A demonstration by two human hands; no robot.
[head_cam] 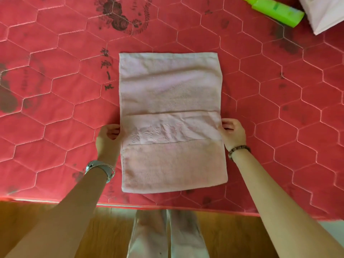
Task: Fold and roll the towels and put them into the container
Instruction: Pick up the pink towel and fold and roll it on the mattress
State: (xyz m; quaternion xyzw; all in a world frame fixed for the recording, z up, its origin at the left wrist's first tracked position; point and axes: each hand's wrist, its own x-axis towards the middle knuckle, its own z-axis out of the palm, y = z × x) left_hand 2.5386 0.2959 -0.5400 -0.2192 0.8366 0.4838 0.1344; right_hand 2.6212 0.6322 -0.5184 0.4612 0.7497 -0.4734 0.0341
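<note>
A pale pink towel (171, 120) lies flat on the red quilted surface (55, 81), its long side running away from me. Its near part is folded over, and the folded edge crosses the towel about halfway up, with an embossed band just below it. My left hand (109, 136) pinches the towel's left edge at that band. My right hand (231, 133) pinches the right edge at the same height. No container is in view.
A green bottle (275, 10) lies at the far right, next to a white bag or cloth (323, 13) in the corner. The surface's near edge (130, 205) runs just below the towel, with wooden floor and my legs beyond it.
</note>
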